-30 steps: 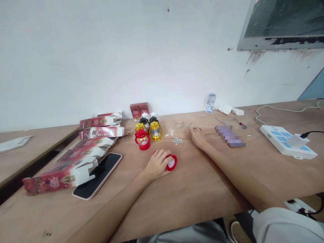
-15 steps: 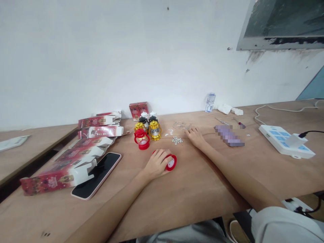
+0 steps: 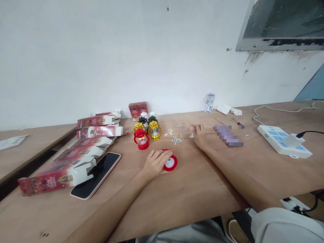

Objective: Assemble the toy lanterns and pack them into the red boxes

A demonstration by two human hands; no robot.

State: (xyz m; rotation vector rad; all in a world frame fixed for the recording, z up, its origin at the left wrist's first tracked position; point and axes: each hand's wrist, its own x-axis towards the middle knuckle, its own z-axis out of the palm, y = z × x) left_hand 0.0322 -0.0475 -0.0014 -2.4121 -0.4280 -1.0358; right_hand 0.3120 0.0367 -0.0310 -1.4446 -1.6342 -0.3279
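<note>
Under the fingers of my left hand a small red lantern lies tipped over, its round base with a white centre facing me. My right hand is at the edge of a tangle of thin silvery wire pieces, its fingers drawn together. What the fingertips pinch is too small to make out. Between the hands lies a cluster of small round silvery discs, with tiny white bits close by. Another red lantern stands upright beside gold lanterns, with black and white ones behind.
Opened red cartons and a phone lie on the left, near a gap between tables. Two red boxes stand by the wall. On the right are a bottle, a screwdriver, a purple blurred item and a power strip.
My right hand has moved slightly right and its fingers have drawn together. The lantern under my left hand has turned so its base shows more fully.
</note>
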